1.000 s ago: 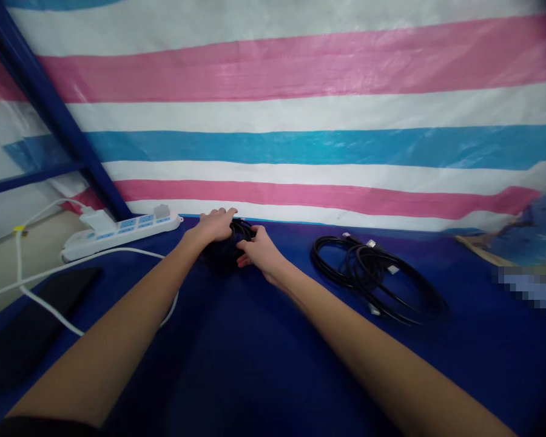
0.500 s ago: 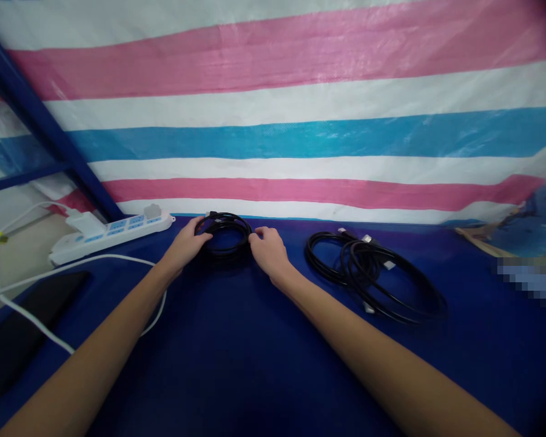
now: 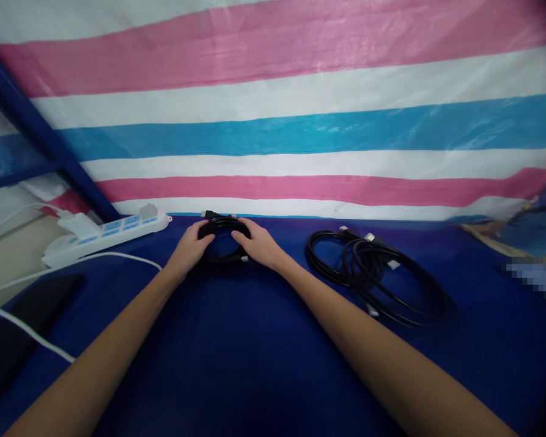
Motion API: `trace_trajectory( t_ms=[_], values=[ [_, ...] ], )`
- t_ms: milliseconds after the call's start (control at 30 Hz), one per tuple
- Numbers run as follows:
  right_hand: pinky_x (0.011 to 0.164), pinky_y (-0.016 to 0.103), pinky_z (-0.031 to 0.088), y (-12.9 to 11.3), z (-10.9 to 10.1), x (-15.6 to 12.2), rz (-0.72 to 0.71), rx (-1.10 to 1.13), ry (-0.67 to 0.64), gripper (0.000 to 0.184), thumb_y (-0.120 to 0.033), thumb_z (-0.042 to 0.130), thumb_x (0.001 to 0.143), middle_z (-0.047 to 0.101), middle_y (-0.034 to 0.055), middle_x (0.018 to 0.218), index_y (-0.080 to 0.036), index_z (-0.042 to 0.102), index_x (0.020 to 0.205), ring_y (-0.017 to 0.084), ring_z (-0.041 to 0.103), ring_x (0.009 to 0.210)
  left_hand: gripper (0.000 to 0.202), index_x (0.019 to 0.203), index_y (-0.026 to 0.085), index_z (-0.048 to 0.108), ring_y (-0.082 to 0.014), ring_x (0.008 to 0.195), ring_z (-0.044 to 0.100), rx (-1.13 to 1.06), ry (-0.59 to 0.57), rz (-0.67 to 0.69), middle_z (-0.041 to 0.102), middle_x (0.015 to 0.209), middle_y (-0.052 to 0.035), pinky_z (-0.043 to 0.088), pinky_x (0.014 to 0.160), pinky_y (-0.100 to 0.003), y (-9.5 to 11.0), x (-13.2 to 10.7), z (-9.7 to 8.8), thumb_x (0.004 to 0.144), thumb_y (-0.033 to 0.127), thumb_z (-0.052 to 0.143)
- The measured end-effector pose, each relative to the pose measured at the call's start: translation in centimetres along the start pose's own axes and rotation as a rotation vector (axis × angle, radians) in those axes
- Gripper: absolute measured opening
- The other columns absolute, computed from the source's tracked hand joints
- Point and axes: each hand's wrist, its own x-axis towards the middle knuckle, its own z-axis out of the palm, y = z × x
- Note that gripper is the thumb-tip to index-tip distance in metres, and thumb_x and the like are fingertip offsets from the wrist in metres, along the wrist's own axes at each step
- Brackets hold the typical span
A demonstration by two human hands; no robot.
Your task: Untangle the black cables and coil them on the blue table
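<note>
Both hands are closed around opposite sides of a coiled black cable (image 3: pixel 225 224) near the back edge of the blue table. My left hand (image 3: pixel 192 247) grips the coil's left side, with the thumb on the inner edge. On its right side my right hand (image 3: pixel 256 241) has the thumb over the loops and the fingers mostly hidden behind. One plug (image 3: pixel 208 214) sticks out at the back left of the coil, and another plug with a pale metal tip (image 3: pixel 244 259) shows at the front, near my right hand.
Right of my hands lie more coiled black cables (image 3: pixel 373 267) with metal plugs. A white power strip (image 3: pixel 113 233) with a plugged-in adapter stands at the left. Near it are a white cord (image 3: pixel 113 255) and a flat black object (image 3: pixel 36 321). A striped sheet (image 3: pixel 300 164) hangs behind.
My right hand has moved slightly left and closed over the coil's right side. A plug now shows at the coil's front. The view has shifted slightly.
</note>
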Motion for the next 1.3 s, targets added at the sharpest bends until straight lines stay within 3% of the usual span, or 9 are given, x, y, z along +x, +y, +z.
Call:
trace_trajectory(
  t_ms=[200, 400, 600, 667, 733, 867, 1033, 1133, 1300],
  values=[
    [0.099, 0.051, 0.041, -0.2, 0.6, 0.2, -0.005, 0.011, -0.090, 0.037, -0.035, 0.052, 0.092, 0.049, 0.0112, 0.134, -0.018, 0.052, 0.126, 0.026, 0.050, 0.118, 0.053, 0.134, 0.016, 0.043, -0.0218, 0.117, 0.055, -0.057, -0.091, -0.029, 0.055, 0.132, -0.0101, 0.043, 0.099, -0.037, -0.3, 0.4, -0.8, 0.082, 0.017, 0.048],
    [0.099, 0.050, 0.041, -0.1, 0.5, 1.1, 0.017, -0.028, -0.120, 0.034, -0.032, 0.054, 0.092, 0.049, 0.0108, 0.134, -0.019, 0.054, 0.123, 0.026, 0.050, 0.118, 0.043, 0.125, 0.016, 0.053, -0.0288, 0.134, 0.035, 0.064, -0.061, 0.052, 0.044, 0.141, -0.0121, 0.021, 0.110, -0.057, -1.2, 1.4, -1.0, 0.086, 0.031, 0.059],
    [0.107, 0.054, 0.030, -2.1, -1.3, -1.9, -0.041, -0.145, 0.001, 0.037, -0.032, 0.047, 0.095, 0.043, 0.0126, 0.140, -0.017, 0.049, 0.129, 0.028, 0.038, 0.131, 0.054, 0.135, 0.016, 0.045, -0.0238, 0.132, 0.040, -0.007, -0.033, 0.092, 0.046, 0.142, -0.0121, 0.025, 0.113, -0.040, -0.5, 0.1, -1.5, 0.084, 0.032, 0.051],
    [0.112, 0.047, 0.024, -3.6, -2.8, -4.7, -0.117, -0.206, 0.003, 0.036, -0.030, 0.042, 0.096, 0.042, 0.0128, 0.142, -0.017, 0.050, 0.129, 0.025, 0.032, 0.136, 0.056, 0.136, 0.017, 0.044, -0.0241, 0.129, 0.044, -0.048, -0.022, 0.092, 0.049, 0.139, -0.0113, 0.031, 0.110, -0.039, 0.2, -0.4, -1.5, 0.083, 0.035, 0.051],
    [0.111, 0.038, 0.030, -5.4, -5.0, -7.9, -0.190, -0.269, -0.035, 0.030, -0.028, 0.045, 0.093, 0.053, 0.0076, 0.133, -0.021, 0.058, 0.120, 0.020, 0.043, 0.127, 0.056, 0.134, 0.018, 0.045, -0.0240, 0.127, 0.047, -0.079, -0.013, 0.093, 0.051, 0.137, -0.0113, 0.035, 0.108, -0.039, 1.0, -0.7, -1.4, 0.082, 0.036, 0.053],
    [0.102, 0.035, 0.040, -6.7, -11.6, -13.1, -0.260, -0.473, 0.012, 0.025, -0.030, 0.044, 0.093, 0.058, 0.0037, 0.125, -0.025, 0.063, 0.109, 0.020, 0.051, 0.119, 0.060, 0.133, 0.017, 0.044, -0.0250, 0.128, 0.045, -0.090, 0.019, 0.101, 0.049, 0.138, -0.0129, 0.035, 0.108, -0.039, 2.1, -1.0, -1.5, 0.078, 0.036, 0.059],
    [0.087, 0.047, 0.047, -0.2, -20.7, -15.6, 0.004, -0.827, 0.248, 0.042, -0.047, 0.046, 0.084, 0.065, 0.0144, 0.111, -0.020, 0.062, 0.112, 0.031, 0.061, 0.101, 0.063, 0.133, 0.019, 0.044, -0.0312, 0.133, 0.037, 0.029, 0.172, 0.179, 0.045, 0.140, -0.0104, 0.027, 0.112, -0.044, 5.4, -3.3, -2.5, 0.076, 0.035, 0.064],
    [0.073, 0.049, 0.050, 4.5, -23.3, -16.3, 0.128, -0.856, 0.292, 0.039, -0.046, 0.053, 0.075, 0.070, 0.0183, 0.093, -0.015, 0.068, 0.094, 0.034, 0.065, 0.084, 0.043, 0.124, 0.026, 0.051, -0.0283, 0.125, 0.044, 0.129, 0.326, 0.316, 0.052, 0.132, -0.0026, 0.030, 0.109, -0.041, 9.0, -6.6, -1.4, 0.082, 0.035, 0.059],
    [0.070, 0.048, 0.047, 5.1, -22.9, -17.2, 0.127, -0.817, 0.417, 0.030, -0.042, 0.048, 0.080, 0.069, 0.0157, 0.093, -0.019, 0.067, 0.082, 0.034, 0.065, 0.082, 0.019, 0.103, 0.027, 0.059, -0.0190, 0.096, 0.060, 0.079, -0.094, 0.403, 0.066, 0.104, -0.0014, 0.047, 0.080, -0.030, 12.9, -11.3, 4.0, 0.085, 0.030, 0.054]
  ],
)
